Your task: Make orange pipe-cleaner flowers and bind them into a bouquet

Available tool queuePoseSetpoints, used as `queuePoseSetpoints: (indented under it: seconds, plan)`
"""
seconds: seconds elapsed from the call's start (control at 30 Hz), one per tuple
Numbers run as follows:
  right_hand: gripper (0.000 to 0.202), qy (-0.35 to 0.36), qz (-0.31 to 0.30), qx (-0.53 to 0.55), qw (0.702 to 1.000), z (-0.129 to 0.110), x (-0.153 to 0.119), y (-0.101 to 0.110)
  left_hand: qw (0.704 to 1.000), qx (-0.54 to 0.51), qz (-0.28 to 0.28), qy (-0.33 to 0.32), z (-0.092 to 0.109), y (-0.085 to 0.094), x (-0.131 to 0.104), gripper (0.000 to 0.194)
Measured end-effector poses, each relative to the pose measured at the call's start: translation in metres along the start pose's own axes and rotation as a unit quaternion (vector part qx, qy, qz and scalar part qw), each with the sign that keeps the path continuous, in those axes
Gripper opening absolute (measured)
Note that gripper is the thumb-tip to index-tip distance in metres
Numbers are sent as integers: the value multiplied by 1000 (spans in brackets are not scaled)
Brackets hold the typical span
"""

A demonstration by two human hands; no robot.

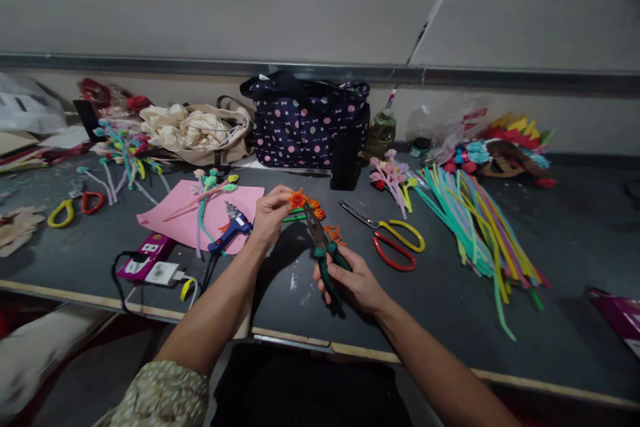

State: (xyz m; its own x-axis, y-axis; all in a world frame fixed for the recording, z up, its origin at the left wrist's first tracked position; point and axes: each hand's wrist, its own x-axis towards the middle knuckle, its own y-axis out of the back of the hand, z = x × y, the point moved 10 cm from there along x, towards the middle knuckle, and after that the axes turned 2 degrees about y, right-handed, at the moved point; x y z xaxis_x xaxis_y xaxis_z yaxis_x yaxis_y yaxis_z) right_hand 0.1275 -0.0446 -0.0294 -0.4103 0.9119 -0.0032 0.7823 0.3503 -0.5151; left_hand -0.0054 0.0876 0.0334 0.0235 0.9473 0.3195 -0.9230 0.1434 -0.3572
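Note:
My left hand (273,215) pinches a small orange pipe-cleaner flower (297,198) above the dark table. Wrapped round the green handles of a pair of pliers (320,240) is my right hand (353,280). The pliers' jaws point up and left and reach the flower; whether they grip it I cannot make out. More orange fuzzy pieces (315,208) lie just behind the jaws, beside green stems (294,215). Another orange piece (335,235) rests to the right of the pliers. Scissors with red and yellow handles (395,242) lie on the table right of my right hand.
A blue glue gun (231,230) lies partly on pink paper (165,210), near a purple power strip (150,255). Colourful pipe cleaners (475,220) spread at right. A phone (345,163) leans on a dotted bag (300,123). A bottle (383,130) stands behind.

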Motion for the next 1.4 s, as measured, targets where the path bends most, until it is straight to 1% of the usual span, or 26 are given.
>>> queuePoseSetpoints:
  seconds: [0.17, 0.27, 0.37, 0.6, 0.8, 0.93, 1.07, 1.13, 1.3, 1.4]
  plan:
    - [23, -3, -31, 13, 999, -2, 0, -7, 1000, 1, -5, 10, 0, -3, -1, 16]
    - [23, 1, -38, 15, 999, -3, 0, -8, 1000, 0, -13, 11, 1, -5, -2, 16]
    - [22, 1, -38, 15, 999, -3, -1, -8, 1000, 2, -23, 9, 0, -7, -3, 14]
    - [21, 5, -32, 8, 999, -4, -1, -7, 1000, 1, -19, 20, -3, -6, -2, 15]
    - [21, 10, -39, 3, 999, -3, -1, -8, 999, 18, -30, -1, -2, -4, -1, 13]
    - [20, 21, -14, -26, 999, -1, 0, -2, 999, 18, -33, -8, -3, -3, 0, 11]
    - [20, 27, 14, -57, 998, 1, 1, 3, 1000, 10, -25, -3, -6, -1, 1, 13]
    - [21, 27, 15, -52, 998, 0, 1, 2, 1000, 7, -17, -1, -9, 1, 1, 14]
    - [23, 29, -22, -16, 999, -9, 0, -9, 999, -29, 5, 45, -21, 5, 2, 23]
    - [21, 26, -32, 13, 999, -11, -2, -11, 996, -62, 21, 58, -24, 8, 4, 27]
